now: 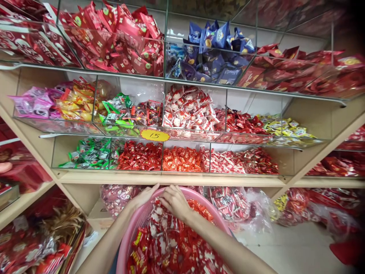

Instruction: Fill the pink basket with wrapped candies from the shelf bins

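"What's in the background?"

"A wooden shelf unit [171,178] with three tiers of clear compartments, all holding wrapped sweets. A yellow tag [154,135] reading 15 hangs at the front of the middle tier."

"What colours are in the tiers?"

"The top has red packets [119,42] and blue packets [216,42]. The middle runs from pink and yellow through green to red-and-white, red and pale yellow. The bottom has green, red, orange-red, and red-and-white."

"And where is the basket?"

"The pink basket [123,243] is below the lowest tier, close in front of the person. Inside are loose sweets [173,247], mostly red, with some red-and-white and orange-red ones towards the far side."

"What are the hands doing?"

"The left hand [146,195] is at the far left rim, outstretched. I can't tell how firmly it grips, if at all. The right hand [174,202] is bent over the far part of the basket, fingers curled down by the red-and-white sweets. Whether it holds one is hidden."

"Anything behind the basket?"

"Yes, plastic bags [228,201] of more sweets under the shelf, and a cardboard box [98,217] on the left, near the basket. Pale floor tiles [285,247] show on the right."
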Action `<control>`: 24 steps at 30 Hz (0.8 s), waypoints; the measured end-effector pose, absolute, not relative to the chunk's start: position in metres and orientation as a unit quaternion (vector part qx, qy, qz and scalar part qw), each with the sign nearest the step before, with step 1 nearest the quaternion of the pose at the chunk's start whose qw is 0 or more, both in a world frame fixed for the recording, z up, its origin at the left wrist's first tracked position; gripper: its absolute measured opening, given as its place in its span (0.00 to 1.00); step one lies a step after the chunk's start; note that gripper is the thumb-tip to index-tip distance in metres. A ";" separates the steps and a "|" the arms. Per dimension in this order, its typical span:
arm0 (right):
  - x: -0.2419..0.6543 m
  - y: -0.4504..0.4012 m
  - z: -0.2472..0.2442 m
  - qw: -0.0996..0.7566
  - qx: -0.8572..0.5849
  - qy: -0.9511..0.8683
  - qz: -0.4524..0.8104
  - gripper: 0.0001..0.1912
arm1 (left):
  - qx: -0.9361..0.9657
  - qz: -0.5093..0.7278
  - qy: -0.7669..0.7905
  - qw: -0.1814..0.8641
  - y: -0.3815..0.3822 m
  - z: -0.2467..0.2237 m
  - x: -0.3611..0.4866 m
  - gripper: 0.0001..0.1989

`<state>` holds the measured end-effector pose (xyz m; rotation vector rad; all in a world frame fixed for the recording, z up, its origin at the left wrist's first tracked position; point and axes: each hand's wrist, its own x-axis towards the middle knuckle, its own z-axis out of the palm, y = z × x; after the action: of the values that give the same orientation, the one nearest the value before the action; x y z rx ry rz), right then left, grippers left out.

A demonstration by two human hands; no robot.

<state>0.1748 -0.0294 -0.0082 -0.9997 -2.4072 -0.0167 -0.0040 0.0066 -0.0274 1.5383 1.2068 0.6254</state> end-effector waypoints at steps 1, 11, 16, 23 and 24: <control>0.176 -0.029 -0.010 0.263 -0.370 -0.891 -0.008 0.08 | 0.640 0.260 0.503 0.519 0.006 -0.027 -0.003 0.35; 0.185 -0.036 -0.019 0.259 -0.388 -0.885 -0.004 0.07 | 0.638 0.269 0.535 0.485 0.006 -0.025 -0.005 0.37; 0.194 -0.038 -0.004 0.262 -0.384 -0.885 -0.027 0.10 | 0.629 0.264 0.532 0.502 0.006 -0.023 -0.003 0.36; 0.223 -0.022 0.116 0.370 -0.345 -0.853 -0.127 0.14 | 0.618 0.236 0.543 0.518 0.003 -0.014 -0.004 0.36; 0.227 -0.017 0.137 0.384 -0.344 -0.844 -0.150 0.14 | 0.616 0.234 0.551 0.512 0.003 -0.014 -0.003 0.36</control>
<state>0.2267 -0.0167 0.1370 -0.8776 -2.1512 -0.3813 -0.0034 0.0027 -0.0140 1.4824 1.3243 0.5621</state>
